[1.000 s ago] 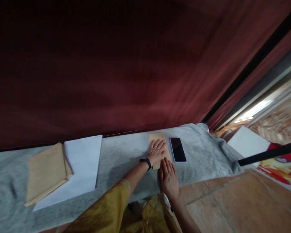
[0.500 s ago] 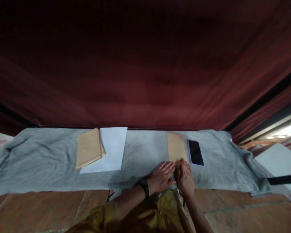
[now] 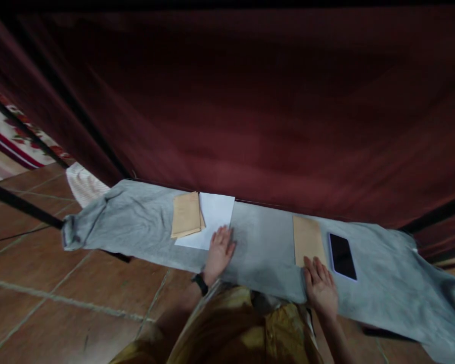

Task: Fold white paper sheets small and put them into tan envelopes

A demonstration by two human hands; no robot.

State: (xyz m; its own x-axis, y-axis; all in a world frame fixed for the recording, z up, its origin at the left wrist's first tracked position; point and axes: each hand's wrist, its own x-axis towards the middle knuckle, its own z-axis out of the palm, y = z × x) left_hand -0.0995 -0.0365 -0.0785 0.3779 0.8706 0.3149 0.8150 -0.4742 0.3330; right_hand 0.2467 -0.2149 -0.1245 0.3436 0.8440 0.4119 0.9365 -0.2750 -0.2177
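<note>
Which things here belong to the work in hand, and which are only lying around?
Seem part of the work:
single brown paper, right hand at its near edge
white sheet, left hand over its near right corner
brown paper stack, partly on the white sheet

Seem only lying around:
phone, untouched, right of the single brown paper
pale striped cloth, on the left

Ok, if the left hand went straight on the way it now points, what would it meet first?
Likely the white sheet, near its right edge: the left hand overlaps it in this view, though whether they touch is unclear. Beyond hangs dark red cloth.
</note>
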